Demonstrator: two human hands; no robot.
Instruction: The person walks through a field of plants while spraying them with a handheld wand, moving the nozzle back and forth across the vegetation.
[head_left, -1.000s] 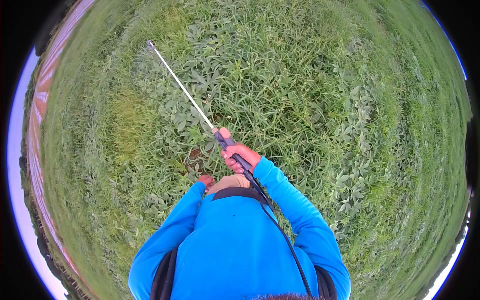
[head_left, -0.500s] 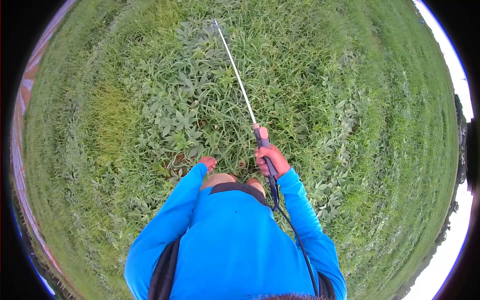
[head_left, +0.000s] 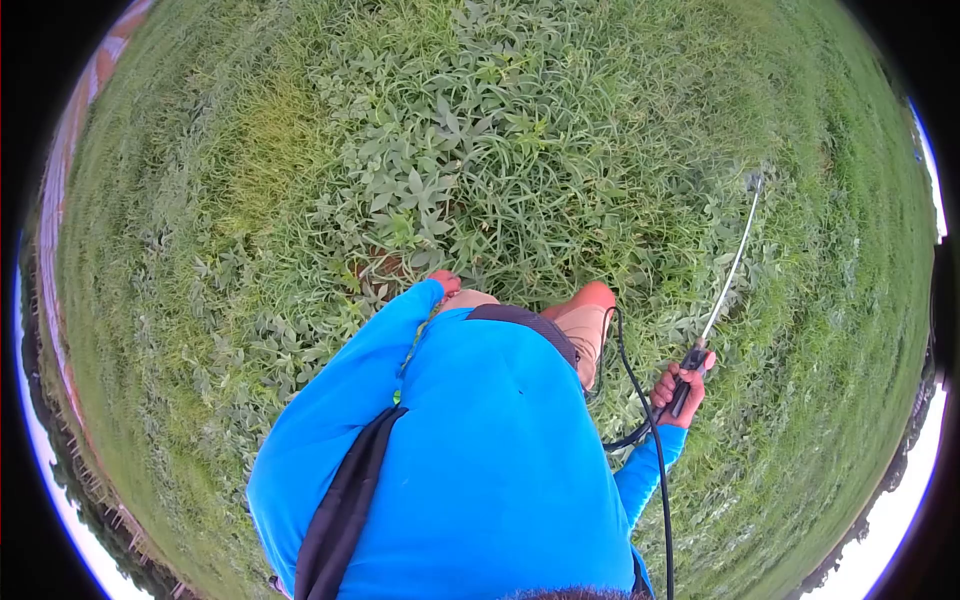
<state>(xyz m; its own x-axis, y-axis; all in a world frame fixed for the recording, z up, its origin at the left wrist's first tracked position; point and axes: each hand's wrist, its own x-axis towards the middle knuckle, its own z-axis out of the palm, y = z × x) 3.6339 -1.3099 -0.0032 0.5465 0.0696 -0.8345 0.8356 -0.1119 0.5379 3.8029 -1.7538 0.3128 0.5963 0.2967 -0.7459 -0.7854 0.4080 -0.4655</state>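
Snagging is the likeliest trouble: the black hose [head_left: 667, 520] loops loosely between the right leg [head_left: 590, 296] and the right forearm, just off the front hem of the blue shirt [head_left: 480, 440]. A step could catch that loop and tug the spray wand [head_left: 739, 252] off its line. Its nozzle [head_left: 754, 182], well out from the shirt on the right, sits close over the foliage, so a low swing could foul it in stems. With only one hand on the handle [head_left: 694, 358], the long tube could dip or twist too. Whether anything leaves the nozzle is hard to tell.

The right grip [head_left: 682, 388] is closed around the handle, to the right of the shirt and just past its cuff; the tube runs forward from the fingers, away from the shirt. The left grip [head_left: 446, 283] hangs by the shirt's front left hem, seemingly holding nothing, though its fingers are partly hidden.
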